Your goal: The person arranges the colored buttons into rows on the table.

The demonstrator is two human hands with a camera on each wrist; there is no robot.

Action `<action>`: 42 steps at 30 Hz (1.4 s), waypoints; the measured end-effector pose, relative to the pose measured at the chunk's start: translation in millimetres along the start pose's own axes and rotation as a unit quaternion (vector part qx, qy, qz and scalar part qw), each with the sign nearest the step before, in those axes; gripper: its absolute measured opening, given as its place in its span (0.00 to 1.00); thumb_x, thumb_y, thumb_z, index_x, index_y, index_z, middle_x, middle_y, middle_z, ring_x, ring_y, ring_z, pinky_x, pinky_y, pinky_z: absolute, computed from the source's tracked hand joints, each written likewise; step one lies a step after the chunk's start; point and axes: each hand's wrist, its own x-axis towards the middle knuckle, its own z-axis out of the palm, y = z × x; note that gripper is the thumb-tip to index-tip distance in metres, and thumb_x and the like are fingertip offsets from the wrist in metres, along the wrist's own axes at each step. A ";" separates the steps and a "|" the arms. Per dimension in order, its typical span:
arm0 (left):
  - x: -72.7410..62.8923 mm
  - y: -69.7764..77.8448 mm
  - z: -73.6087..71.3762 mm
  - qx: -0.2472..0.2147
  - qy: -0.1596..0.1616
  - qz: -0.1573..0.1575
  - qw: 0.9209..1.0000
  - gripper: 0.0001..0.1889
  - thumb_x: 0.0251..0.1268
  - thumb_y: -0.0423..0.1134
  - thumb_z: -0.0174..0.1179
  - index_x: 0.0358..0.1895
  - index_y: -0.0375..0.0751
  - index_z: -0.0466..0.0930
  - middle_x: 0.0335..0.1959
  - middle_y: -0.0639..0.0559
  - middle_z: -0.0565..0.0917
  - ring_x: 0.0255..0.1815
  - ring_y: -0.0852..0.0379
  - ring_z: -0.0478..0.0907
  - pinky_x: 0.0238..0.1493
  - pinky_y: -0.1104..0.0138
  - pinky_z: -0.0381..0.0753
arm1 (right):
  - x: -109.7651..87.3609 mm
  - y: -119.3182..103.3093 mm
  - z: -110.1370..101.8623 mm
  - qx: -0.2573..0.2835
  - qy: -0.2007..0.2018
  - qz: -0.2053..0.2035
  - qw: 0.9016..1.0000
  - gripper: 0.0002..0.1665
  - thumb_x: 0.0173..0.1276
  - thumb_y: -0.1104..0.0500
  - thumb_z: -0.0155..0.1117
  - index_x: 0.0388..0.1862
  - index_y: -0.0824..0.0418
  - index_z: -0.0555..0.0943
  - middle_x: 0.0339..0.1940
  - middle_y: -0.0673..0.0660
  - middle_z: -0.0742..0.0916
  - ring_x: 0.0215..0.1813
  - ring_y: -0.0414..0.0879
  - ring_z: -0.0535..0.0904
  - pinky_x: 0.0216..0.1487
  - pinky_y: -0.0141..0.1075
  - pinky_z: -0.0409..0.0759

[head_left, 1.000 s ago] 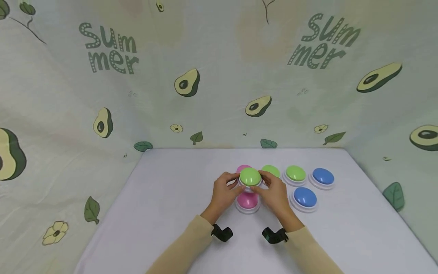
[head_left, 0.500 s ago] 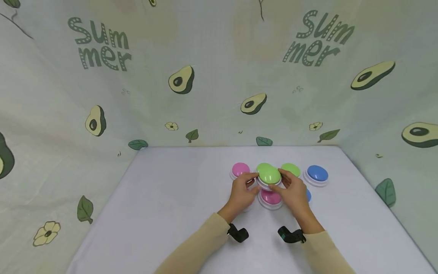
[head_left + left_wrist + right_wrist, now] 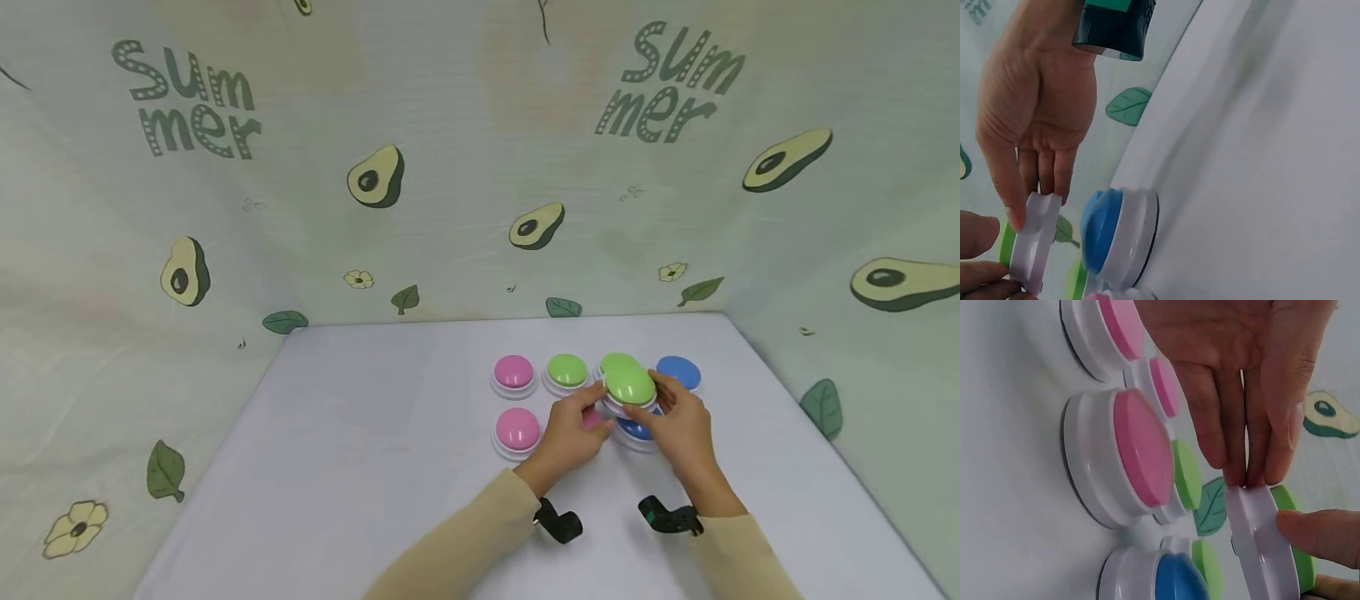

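A domed green push button (image 3: pixel 630 387) with a white base is held in the air between my two hands. My left hand (image 3: pixel 572 435) pinches its left side, and the fingers of my right hand (image 3: pixel 681 429) grip its right side. In the left wrist view the white base (image 3: pixel 1035 240) shows in profile, tilted, with a blue button (image 3: pixel 1102 231) standing on the table beside it. Beneath the held button in the head view, a second blue button (image 3: pixel 636 431) is partly covered. Behind my left fingers a pink button (image 3: pixel 592 417) is mostly hidden.
Left of my hands stand two pink buttons (image 3: pixel 513 372), one behind the other. The back row continues with a green button (image 3: pixel 567 371), another green button (image 3: pixel 617 362) partly covered, and a blue button (image 3: pixel 678 372). A printed cloth (image 3: pixel 450 167) rises behind the white table (image 3: pixel 337 467).
Both hands have carried the green button rightward across the rows, from over the left pink buttons to over the front blue one. The head view has shifted slightly right.
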 end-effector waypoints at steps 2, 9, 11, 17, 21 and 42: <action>1.0 2.1 9.2 -0.003 -0.007 0.000 1.000 0.28 0.67 0.25 0.67 0.71 0.30 0.75 0.75 0.43 0.75 0.72 0.56 0.74 0.70 0.70 0.74 | -1.2 5.2 -5.7 -0.002 0.005 0.005 1.000 0.47 0.68 0.64 0.75 0.80 0.73 0.63 0.78 0.73 0.69 0.78 0.69 0.65 0.76 0.56 0.68; 4.6 13.2 41.0 -0.001 -0.041 -0.020 0.999 0.30 0.68 0.27 0.67 0.73 0.32 0.74 0.77 0.46 0.71 0.76 0.60 0.67 0.69 0.75 0.71 | -3.3 25.6 -27.7 -0.003 0.030 0.015 0.999 0.48 0.66 0.66 0.77 0.79 0.75 0.62 0.78 0.74 0.68 0.78 0.70 0.64 0.76 0.56 0.68; 5.6 17.2 49.7 0.001 -0.057 -0.032 0.998 0.31 0.69 0.30 0.68 0.74 0.35 0.73 0.78 0.48 0.69 0.76 0.61 0.67 0.70 0.75 0.70 | -4.0 31.8 -34.9 -0.006 0.036 0.017 0.999 0.49 0.66 0.66 0.77 0.79 0.76 0.62 0.78 0.75 0.68 0.78 0.70 0.64 0.75 0.57 0.68; 6.9 26.6 70.4 -0.011 -0.106 -0.050 0.993 0.35 0.69 0.34 0.69 0.78 0.35 0.68 0.82 0.47 0.62 0.77 0.63 0.64 0.69 0.77 0.70 | -6.0 45.7 -50.3 -0.013 0.040 0.023 0.999 0.51 0.66 0.65 0.77 0.80 0.77 0.59 0.78 0.77 0.66 0.79 0.72 0.62 0.75 0.60 0.66; 6.2 27.7 82.1 -0.019 -0.126 -0.037 0.991 0.37 0.69 0.32 0.69 0.79 0.32 0.65 0.84 0.42 0.59 0.78 0.61 0.64 0.69 0.77 0.70 | -6.0 52.8 -56.9 -0.025 0.041 0.032 0.998 0.52 0.67 0.64 0.76 0.80 0.78 0.57 0.78 0.78 0.65 0.78 0.74 0.61 0.75 0.62 0.65; 7.3 16.3 117.0 0.011 -0.166 -0.037 0.985 0.41 0.66 0.34 0.71 0.81 0.39 0.63 0.84 0.39 0.56 0.83 0.52 0.55 0.73 0.72 0.68 | 2.0 92.2 -65.4 -0.020 0.014 0.086 0.996 0.52 0.67 0.66 0.75 0.81 0.77 0.56 0.80 0.76 0.63 0.80 0.73 0.58 0.79 0.60 0.61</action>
